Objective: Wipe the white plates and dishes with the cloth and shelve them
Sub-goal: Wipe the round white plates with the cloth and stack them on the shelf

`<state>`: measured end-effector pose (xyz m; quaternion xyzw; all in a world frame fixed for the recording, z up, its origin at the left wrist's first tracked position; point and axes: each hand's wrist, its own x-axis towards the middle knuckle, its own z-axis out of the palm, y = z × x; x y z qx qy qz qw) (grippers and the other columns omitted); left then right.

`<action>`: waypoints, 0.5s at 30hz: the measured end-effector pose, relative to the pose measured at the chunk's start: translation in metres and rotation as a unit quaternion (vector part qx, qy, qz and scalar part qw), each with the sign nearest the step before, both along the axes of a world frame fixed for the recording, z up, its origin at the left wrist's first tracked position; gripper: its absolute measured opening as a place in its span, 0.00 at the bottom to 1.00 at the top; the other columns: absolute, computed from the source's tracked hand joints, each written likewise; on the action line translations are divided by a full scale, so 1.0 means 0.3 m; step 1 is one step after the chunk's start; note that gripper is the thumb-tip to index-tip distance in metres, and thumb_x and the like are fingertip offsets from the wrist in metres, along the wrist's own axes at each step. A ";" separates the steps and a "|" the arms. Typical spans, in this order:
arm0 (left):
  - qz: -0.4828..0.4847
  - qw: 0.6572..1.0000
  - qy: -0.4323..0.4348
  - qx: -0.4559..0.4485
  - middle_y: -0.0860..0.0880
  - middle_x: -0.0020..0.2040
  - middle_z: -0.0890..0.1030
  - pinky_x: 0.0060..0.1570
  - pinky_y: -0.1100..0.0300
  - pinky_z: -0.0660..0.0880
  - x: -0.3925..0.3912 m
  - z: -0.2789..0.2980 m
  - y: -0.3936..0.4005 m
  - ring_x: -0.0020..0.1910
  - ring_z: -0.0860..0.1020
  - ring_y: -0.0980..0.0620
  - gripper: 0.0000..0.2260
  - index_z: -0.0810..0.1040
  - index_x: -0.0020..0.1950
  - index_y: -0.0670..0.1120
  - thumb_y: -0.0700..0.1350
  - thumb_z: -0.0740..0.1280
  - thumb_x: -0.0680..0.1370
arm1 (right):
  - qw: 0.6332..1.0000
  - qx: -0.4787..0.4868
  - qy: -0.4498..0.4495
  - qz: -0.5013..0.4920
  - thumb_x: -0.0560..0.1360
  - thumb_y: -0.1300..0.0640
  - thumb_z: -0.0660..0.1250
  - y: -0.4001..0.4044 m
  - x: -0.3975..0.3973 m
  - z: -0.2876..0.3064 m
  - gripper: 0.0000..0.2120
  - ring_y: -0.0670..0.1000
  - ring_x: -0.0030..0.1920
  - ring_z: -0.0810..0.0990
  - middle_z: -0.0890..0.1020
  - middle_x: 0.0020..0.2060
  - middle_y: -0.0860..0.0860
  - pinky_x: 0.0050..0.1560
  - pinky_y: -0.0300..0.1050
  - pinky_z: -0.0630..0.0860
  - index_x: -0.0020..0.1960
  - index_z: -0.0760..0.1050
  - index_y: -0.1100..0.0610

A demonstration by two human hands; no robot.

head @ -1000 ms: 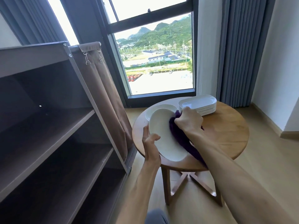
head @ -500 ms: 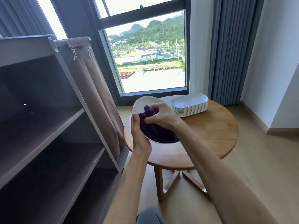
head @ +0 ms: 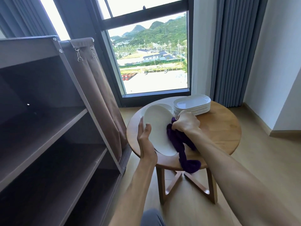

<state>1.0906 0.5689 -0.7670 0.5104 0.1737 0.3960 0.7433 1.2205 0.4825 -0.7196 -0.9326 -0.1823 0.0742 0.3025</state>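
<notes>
I hold a white oval plate (head: 158,128) tilted on edge above the round wooden table (head: 218,129). My left hand (head: 145,141) grips its left rim, thumb on the face. Against the plate's right side, my right hand (head: 185,122) is closed on a purple cloth (head: 179,144), whose tail hangs down past the table edge. A stack of several white rectangular dishes (head: 192,104) stands at the back of the table. Behind the held plate, the rim of another white plate (head: 164,106) shows.
A brown open shelf unit (head: 57,128) with bare boards stands to the left, its fabric cover (head: 97,88) rolled to the side. A window and grey curtains (head: 234,51) are behind the table. Wooden floor lies to the right.
The cloth has swept from the plate's upper middle to its right side, uncovering the plate's face. The cloth's tail now hangs lower over the table edge.
</notes>
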 end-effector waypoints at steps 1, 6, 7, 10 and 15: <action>-0.005 1.000 0.001 0.004 0.47 0.73 0.76 0.74 0.35 0.66 0.006 -0.007 -0.006 0.73 0.71 0.41 0.27 0.74 0.74 0.58 0.55 0.69 0.75 | 0.999 0.030 -0.019 -0.025 0.66 0.55 0.72 0.003 0.005 -0.013 0.06 0.57 0.44 0.82 0.81 0.37 0.52 0.36 0.42 0.69 0.38 0.77 0.56; -0.038 0.999 0.002 0.015 0.51 0.72 0.77 0.75 0.41 0.67 0.027 -0.008 -0.055 0.72 0.74 0.47 0.24 0.77 0.65 0.66 0.59 0.72 0.69 | 0.979 0.136 -0.112 -0.102 0.70 0.54 0.70 0.052 0.001 -0.033 0.08 0.61 0.47 0.83 0.83 0.42 0.55 0.42 0.46 0.73 0.47 0.79 0.57; -0.044 0.999 0.006 0.017 0.52 0.72 0.77 0.74 0.42 0.68 0.028 -0.006 -0.060 0.72 0.74 0.48 0.23 0.77 0.65 0.67 0.60 0.72 0.70 | 0.975 0.160 -0.115 -0.107 0.70 0.54 0.70 0.058 0.004 -0.025 0.09 0.60 0.47 0.83 0.84 0.42 0.54 0.42 0.45 0.74 0.48 0.80 0.56; -0.053 0.998 0.018 0.015 0.49 0.74 0.75 0.74 0.40 0.67 0.042 -0.008 -0.068 0.73 0.72 0.46 0.25 0.73 0.71 0.63 0.60 0.70 0.74 | 0.962 0.222 -0.123 -0.098 0.70 0.52 0.73 0.071 0.005 0.013 0.07 0.56 0.46 0.84 0.85 0.40 0.50 0.41 0.43 0.72 0.45 0.82 0.53; -0.052 0.998 0.017 0.024 0.47 0.71 0.78 0.67 0.44 0.76 0.058 -0.002 -0.082 0.70 0.76 0.45 0.28 0.69 0.78 0.54 0.63 0.63 0.80 | 0.951 0.278 -0.115 0.076 0.66 0.50 0.77 0.059 -0.019 0.072 0.08 0.44 0.38 0.79 0.80 0.34 0.42 0.37 0.40 0.70 0.41 0.78 0.47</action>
